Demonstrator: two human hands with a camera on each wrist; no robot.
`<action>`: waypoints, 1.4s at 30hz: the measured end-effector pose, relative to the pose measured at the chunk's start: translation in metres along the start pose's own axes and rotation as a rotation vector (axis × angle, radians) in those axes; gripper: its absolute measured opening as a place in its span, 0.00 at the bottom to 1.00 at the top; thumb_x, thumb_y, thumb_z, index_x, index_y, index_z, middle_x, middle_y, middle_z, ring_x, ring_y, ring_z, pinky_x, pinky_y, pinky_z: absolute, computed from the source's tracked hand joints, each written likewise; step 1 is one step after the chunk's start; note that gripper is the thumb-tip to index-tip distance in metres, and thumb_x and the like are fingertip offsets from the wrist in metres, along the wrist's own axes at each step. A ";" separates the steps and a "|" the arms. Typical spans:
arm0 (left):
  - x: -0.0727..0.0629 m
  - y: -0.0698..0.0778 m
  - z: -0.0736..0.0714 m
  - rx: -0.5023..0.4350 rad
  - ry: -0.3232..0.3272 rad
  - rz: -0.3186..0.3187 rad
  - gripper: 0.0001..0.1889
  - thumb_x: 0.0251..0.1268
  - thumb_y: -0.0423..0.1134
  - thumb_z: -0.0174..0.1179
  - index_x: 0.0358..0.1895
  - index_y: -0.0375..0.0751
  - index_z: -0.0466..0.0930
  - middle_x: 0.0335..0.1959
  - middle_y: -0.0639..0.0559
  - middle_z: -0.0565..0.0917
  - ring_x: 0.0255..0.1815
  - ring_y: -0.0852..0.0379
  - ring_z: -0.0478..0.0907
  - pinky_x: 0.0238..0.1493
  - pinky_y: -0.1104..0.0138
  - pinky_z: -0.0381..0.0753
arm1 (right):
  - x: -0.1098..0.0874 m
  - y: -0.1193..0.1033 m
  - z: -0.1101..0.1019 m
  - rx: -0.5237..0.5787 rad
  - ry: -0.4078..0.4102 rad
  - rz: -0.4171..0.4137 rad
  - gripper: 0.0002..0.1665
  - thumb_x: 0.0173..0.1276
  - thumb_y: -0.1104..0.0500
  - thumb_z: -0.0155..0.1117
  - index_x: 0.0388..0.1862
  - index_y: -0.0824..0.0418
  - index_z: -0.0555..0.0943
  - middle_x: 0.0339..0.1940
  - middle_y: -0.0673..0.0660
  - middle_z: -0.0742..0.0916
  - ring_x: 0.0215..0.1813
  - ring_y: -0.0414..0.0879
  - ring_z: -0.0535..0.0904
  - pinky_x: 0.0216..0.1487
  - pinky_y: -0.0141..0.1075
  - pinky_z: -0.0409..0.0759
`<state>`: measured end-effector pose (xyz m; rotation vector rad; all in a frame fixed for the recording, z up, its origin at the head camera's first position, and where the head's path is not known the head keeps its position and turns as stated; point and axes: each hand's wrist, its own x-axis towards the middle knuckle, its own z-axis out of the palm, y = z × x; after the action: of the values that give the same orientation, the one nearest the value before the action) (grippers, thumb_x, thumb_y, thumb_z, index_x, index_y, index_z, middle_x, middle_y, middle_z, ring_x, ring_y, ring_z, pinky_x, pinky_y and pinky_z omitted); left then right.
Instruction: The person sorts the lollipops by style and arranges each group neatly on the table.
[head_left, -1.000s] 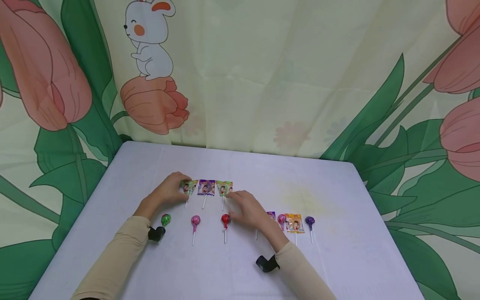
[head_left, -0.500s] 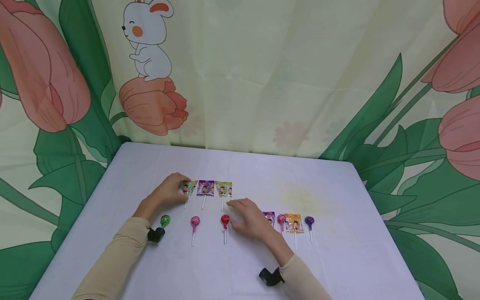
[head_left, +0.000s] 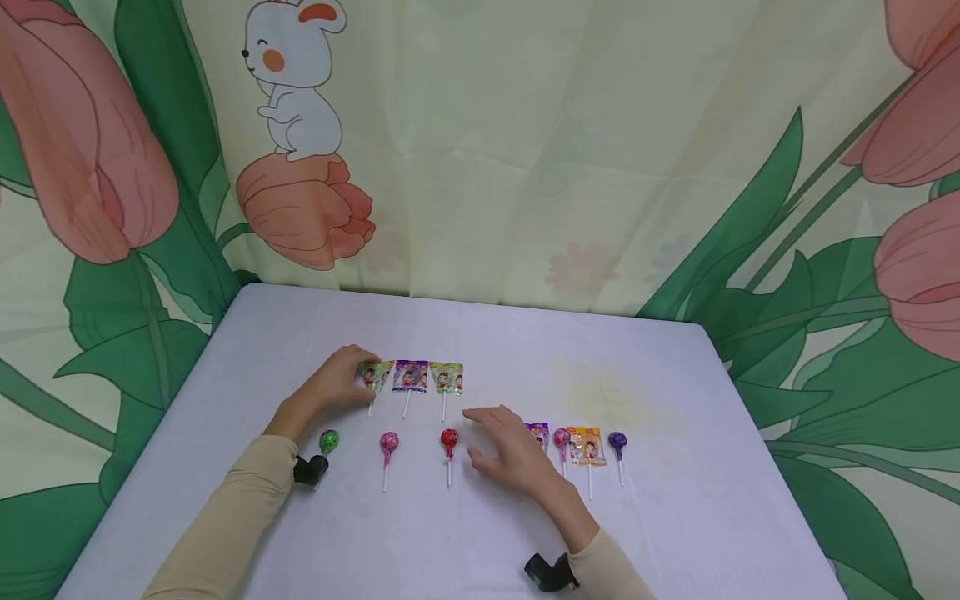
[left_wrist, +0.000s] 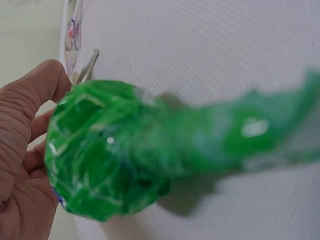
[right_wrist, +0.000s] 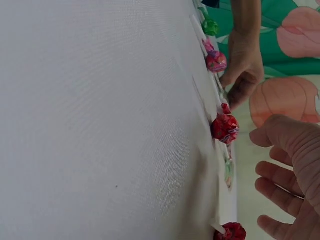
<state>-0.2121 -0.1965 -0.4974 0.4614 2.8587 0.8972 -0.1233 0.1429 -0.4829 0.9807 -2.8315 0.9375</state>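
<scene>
At the left end of the back row, a lollipop in a green flat wrapper (head_left: 377, 375) is pinched between the thumb and fingers of my left hand (head_left: 337, 382). Beside it lie a purple-wrapped lollipop (head_left: 410, 377) and another green-wrapped lollipop (head_left: 447, 379). My right hand (head_left: 513, 450) hovers with spread fingers and holds nothing, just right of a red ball lollipop (head_left: 449, 439). In the right wrist view a second red lollipop (right_wrist: 231, 232) shows below that hand; in the head view the hand hides it. A green ball lollipop (left_wrist: 105, 150) looms close in the left wrist view.
A pink ball lollipop (head_left: 388, 443) lies in the front row. To the right are a partly covered purple wrapper (head_left: 539, 432), a pink lollipop (head_left: 562, 439), an orange-wrapped one (head_left: 587, 447) and a dark purple one (head_left: 618, 442). A white cloth covers the table (head_left: 697, 517); a printed curtain hangs behind.
My right hand has drawn back from the right-hand green-wrapped lollipop, moving toward me and slightly right, its fingers spreading. The left hand has stayed at its lollipop.
</scene>
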 end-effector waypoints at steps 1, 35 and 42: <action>0.000 0.000 0.000 0.000 0.000 0.000 0.32 0.46 0.35 0.73 0.60 0.27 0.79 0.54 0.34 0.81 0.59 0.36 0.75 0.68 0.44 0.71 | -0.002 0.000 0.000 0.004 0.005 0.006 0.32 0.66 0.57 0.72 0.68 0.60 0.78 0.63 0.53 0.84 0.65 0.50 0.77 0.67 0.49 0.77; 0.000 0.000 0.001 -0.016 -0.014 -0.037 0.32 0.49 0.35 0.73 0.61 0.27 0.78 0.56 0.34 0.80 0.61 0.36 0.74 0.69 0.44 0.71 | -0.039 0.033 -0.029 -0.006 0.138 0.154 0.34 0.61 0.65 0.75 0.67 0.60 0.79 0.63 0.56 0.84 0.66 0.53 0.77 0.64 0.51 0.79; 0.000 0.000 0.001 -0.019 -0.017 -0.041 0.32 0.49 0.34 0.73 0.61 0.27 0.78 0.56 0.34 0.80 0.61 0.36 0.74 0.69 0.44 0.70 | -0.047 0.045 -0.029 -0.047 0.135 0.148 0.32 0.59 0.64 0.76 0.65 0.60 0.80 0.60 0.57 0.85 0.64 0.53 0.79 0.64 0.51 0.79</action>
<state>-0.2124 -0.1961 -0.4986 0.4057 2.8303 0.9087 -0.1158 0.2132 -0.4918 0.6832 -2.8285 0.9059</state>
